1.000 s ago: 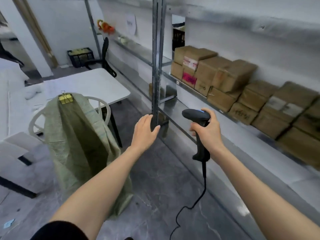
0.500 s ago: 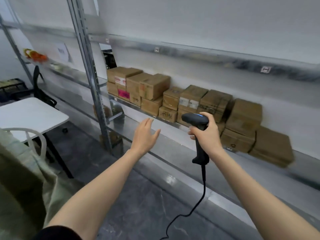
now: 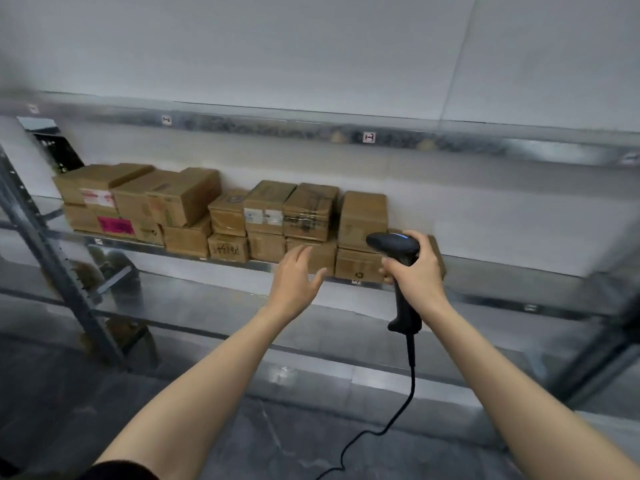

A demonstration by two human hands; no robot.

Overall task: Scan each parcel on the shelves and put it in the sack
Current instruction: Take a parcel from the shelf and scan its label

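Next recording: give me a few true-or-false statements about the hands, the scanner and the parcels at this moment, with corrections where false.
1. The right hand grips the scanner by its handle. True.
2. The left hand holds a parcel. False: its fingers are spread and hold nothing, stretched toward the parcels.
3. The parcels are stacked two layers high on the shelf. True.
4. The scanner is cordless. False: a black cable hangs from the bottom of its handle.
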